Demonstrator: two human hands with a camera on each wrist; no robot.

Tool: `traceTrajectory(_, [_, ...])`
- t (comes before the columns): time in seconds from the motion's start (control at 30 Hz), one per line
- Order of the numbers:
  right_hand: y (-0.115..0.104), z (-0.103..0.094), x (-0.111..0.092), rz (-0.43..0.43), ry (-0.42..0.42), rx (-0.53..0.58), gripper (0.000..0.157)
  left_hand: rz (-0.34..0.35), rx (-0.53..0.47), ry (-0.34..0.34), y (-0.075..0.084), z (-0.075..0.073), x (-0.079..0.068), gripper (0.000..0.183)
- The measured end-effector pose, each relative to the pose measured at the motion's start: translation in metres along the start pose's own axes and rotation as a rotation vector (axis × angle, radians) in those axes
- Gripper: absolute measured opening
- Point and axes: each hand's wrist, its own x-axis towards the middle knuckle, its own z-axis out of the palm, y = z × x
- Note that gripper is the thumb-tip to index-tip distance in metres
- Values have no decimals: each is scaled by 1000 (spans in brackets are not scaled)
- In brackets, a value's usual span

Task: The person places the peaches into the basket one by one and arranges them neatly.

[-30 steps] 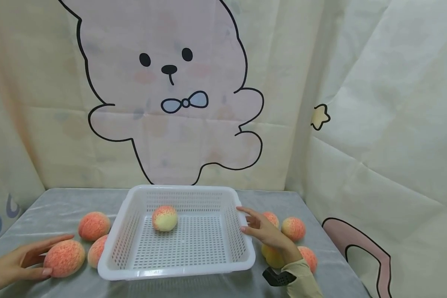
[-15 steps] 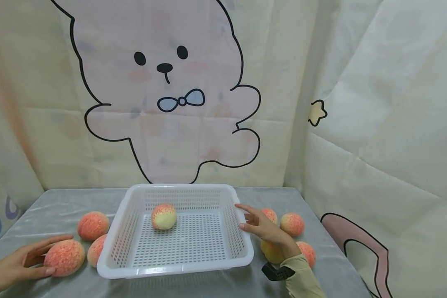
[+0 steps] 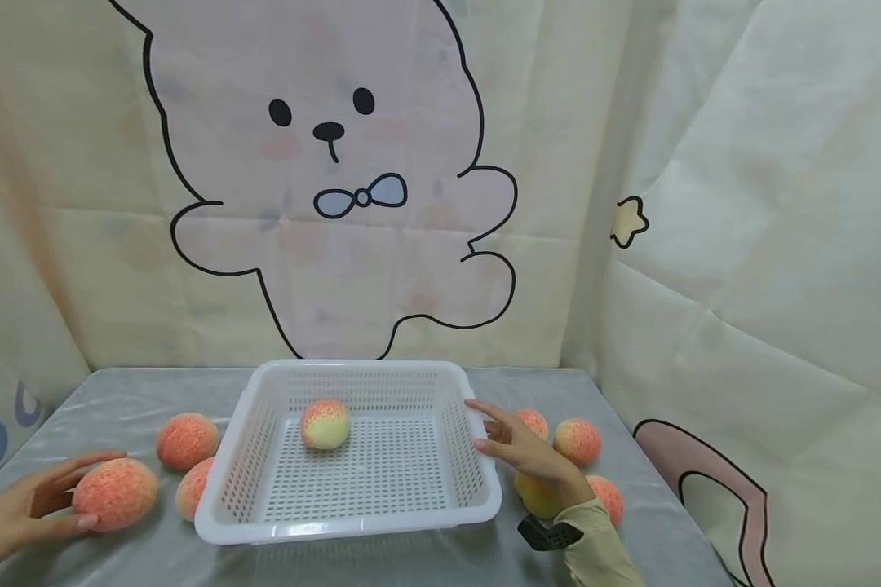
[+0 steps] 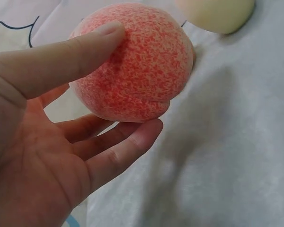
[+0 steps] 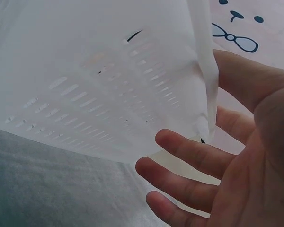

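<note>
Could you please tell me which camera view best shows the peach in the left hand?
The left wrist view: the peach appears large there, its speckled skin clear, though the left hand covers a little. The head view shows it smaller, left of the white basket; the right wrist view doesn't show it.

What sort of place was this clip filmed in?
Probably a makeshift recording booth: cartoon-printed sheets hang behind and beside a table covered in grey cloth, and a black wrist-worn device is in view.
</note>
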Motion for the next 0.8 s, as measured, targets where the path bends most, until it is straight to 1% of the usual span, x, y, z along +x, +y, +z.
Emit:
traceTrajectory(0.03, [0,0,0,1,0,1,70,-14,8,15,1,-1,0,58])
traceTrajectory(0.1, [0,1,0,3,1,4,70,4,17,52,1,-4,-1,59])
traceTrajectory(0.2, [-1,1,-1,10,2,9,70,10,58,102,-1,-8,0,63])
traceTrajectory(0.3, [-1,1,-2,9,3,10,70,25,66,111,5,-12,0,66])
traceTrajectory(0.33, [-1,1,-2,13,4,10,70,12,68,108,10,-12,1,66])
traceTrajectory(0.4, [0,0,-2,19,7,16,70,53,47,113,23,-13,2,67])
traceTrajectory(0.47, [0,0,-2,21,6,22,70,70,22,114,37,-14,3,68])
traceTrajectory(0.57, [-1,0,-2,20,4,26,70,116,2,128,55,-16,5,70])
traceTrajectory(0.63, [-1,-1,-2,15,0,23,70,105,-4,134,66,-17,6,70])
traceTrajectory(0.7, [-1,-1,-2,12,-5,21,70,97,-6,130,73,-19,7,71])
traceTrajectory(0.8, [-2,-1,-1,15,-8,12,70,22,6,122,82,-19,8,71])
